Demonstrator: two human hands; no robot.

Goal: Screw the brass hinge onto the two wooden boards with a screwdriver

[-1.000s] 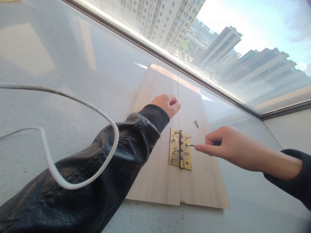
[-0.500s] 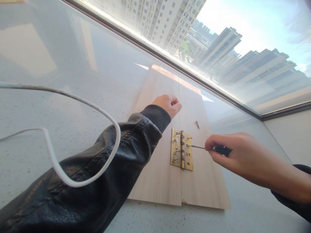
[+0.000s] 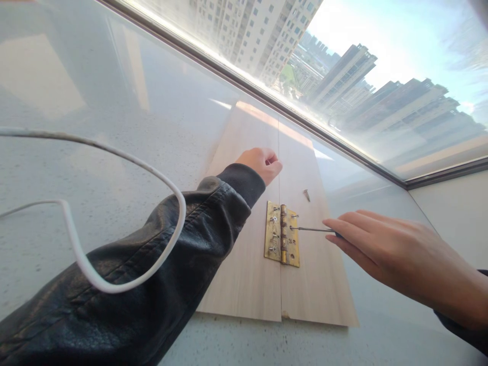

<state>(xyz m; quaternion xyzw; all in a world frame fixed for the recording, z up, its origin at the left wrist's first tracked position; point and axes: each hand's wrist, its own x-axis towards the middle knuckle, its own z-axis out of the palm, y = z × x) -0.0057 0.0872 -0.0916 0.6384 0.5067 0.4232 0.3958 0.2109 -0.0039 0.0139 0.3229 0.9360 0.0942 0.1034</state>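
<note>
A brass-coloured hinge (image 3: 283, 234) lies spread flat across the left board (image 3: 244, 274) and the right board (image 3: 316, 290), which sit side by side on our speckled surface (image 3: 236, 340). Its left leaf (image 3: 269, 241) carries four screws (image 3: 274, 219), their heads seeming to stand proud of the metal, so we judge that leaf filled but perhaps not tightened. On the right leaf (image 3: 296, 260) we see an upper screw (image 3: 295, 216) in place, and the tip of our screwdriver (image 3: 314, 230) meets the next spot down. The lowest hole (image 3: 293, 255) looks bare; the spot above it is too small for us to read. If the screws are going in, we reckon we are past halfway, with the right leaf left to finish.

Our right hand (image 3: 396, 254) grips the screwdriver. Our left hand (image 3: 259, 162) rests on the boards beyond the hinge, fingers curled in; we cannot tell whether anything is inside. A loose screw (image 3: 307, 195) lies on the right board, near the hinge but apart from it. A white cable (image 3: 110, 288) loops in front of our left sleeve (image 3: 125, 325).
</note>
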